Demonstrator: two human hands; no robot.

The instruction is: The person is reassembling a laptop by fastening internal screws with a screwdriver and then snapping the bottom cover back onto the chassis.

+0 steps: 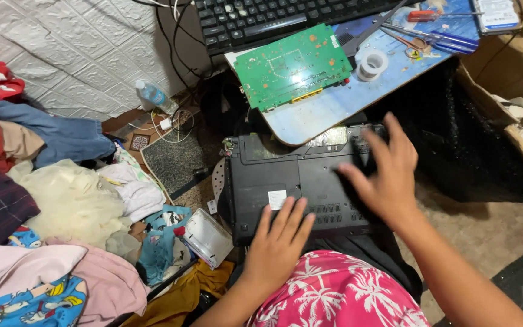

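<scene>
A black laptop (286, 172) lies upside down across my lap, its underside with vents and a white sticker facing up. My left hand (278, 242) rests flat on its near edge, fingers spread and holding nothing. Blurred, my right hand (387, 175) hovers with open fingers over the laptop's right side, close to or touching it. Just beyond the laptop, a green circuit board (292, 65) sits on the pale blue table (328, 112).
A black keyboard (273, 18), a roll of white tape (371, 63) and screwdrivers (437, 36) lie on the table. Piled clothes (62, 200) cover the floor at left, with a plastic bottle (154, 95) near the wall. A cardboard box (516, 103) stands at right.
</scene>
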